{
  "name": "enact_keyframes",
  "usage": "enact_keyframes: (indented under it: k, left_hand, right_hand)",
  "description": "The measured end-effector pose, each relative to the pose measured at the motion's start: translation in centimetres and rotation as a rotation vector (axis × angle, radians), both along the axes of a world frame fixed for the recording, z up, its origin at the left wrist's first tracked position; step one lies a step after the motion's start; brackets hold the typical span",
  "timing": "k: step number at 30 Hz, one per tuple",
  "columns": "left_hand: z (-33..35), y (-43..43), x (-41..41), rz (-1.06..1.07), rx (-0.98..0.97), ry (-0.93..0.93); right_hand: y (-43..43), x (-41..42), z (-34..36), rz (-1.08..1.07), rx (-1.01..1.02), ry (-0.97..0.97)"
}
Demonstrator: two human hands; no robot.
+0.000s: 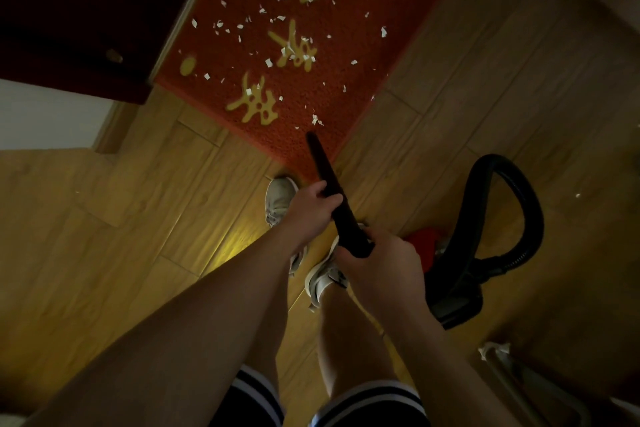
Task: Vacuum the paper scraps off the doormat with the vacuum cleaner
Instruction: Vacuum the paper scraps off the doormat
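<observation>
Nearest the camera are the person's dark shorts with white stripes [367, 402] at the bottom edge, with both bare forearms reaching out above them toward the floor. The right hand [384, 263] is wrapped around the near end of a black nozzle tube [332, 191], fingers closed on it. The left hand [311, 208] is clamped on the same tube farther along, about midway. The tube slants up and slightly left, and its tip sits over the near corner of the red doormat [332, 55], just short of a small cluster of white paper scraps [317, 120]. Many more scraps are scattered over the mat's far part, among its yellow characters, and a few lie near its right edge. Two pale sneakers [278, 199] stand on the wooden plank floor [138, 218] just near of the mat corner. To the right of the hands, the vacuum cleaner [450, 295] rests on the floor, dark with a red part showing, its black hose [519, 204] looping up and over it. A dark door [69, 10] fills the far left, beside the mat's left edge
</observation>
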State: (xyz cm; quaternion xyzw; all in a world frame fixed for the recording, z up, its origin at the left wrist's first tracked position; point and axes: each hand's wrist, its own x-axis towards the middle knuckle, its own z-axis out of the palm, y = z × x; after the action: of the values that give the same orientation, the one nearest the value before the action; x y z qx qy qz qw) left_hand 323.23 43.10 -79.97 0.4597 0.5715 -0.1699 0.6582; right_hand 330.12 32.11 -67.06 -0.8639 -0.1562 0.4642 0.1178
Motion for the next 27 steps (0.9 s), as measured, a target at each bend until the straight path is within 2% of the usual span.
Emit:
enact_keyframes:
  k: [27]
  left_hand:
    - [0.6,2.5,0.9,-0.063,-0.008,0.016]
  right_hand:
    - [2.1,0.1,-0.1,-0.083,-0.007,-0.008]
